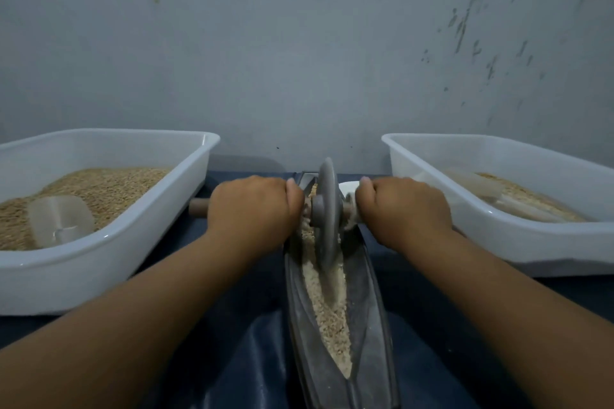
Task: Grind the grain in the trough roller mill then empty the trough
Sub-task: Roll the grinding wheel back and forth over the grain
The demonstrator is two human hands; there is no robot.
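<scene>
Trough (368, 319), dark metal, long and narrow, lengthwise between the forearms on blue cloth (239, 359). Crushed grain (327, 305) along its channel, pale and coarse. Wheel (327, 209), grey disc, upright on edge in the far half of the trough, amid the grain. Axle (198, 207), wooden, through the wheel's hub, its end bare beyond the left hand. Left hand (254, 209) clamped on the axle left of the wheel; right hand (403, 211) clamped on the axle right of it, fingers curled under. Left tub (109, 252), white plastic, well filled with whole grain, clear scoop (61, 221) lying in it. Right tub (498, 236), white, with a thin layer of ground meal. Grey wall (299, 43) behind.
</scene>
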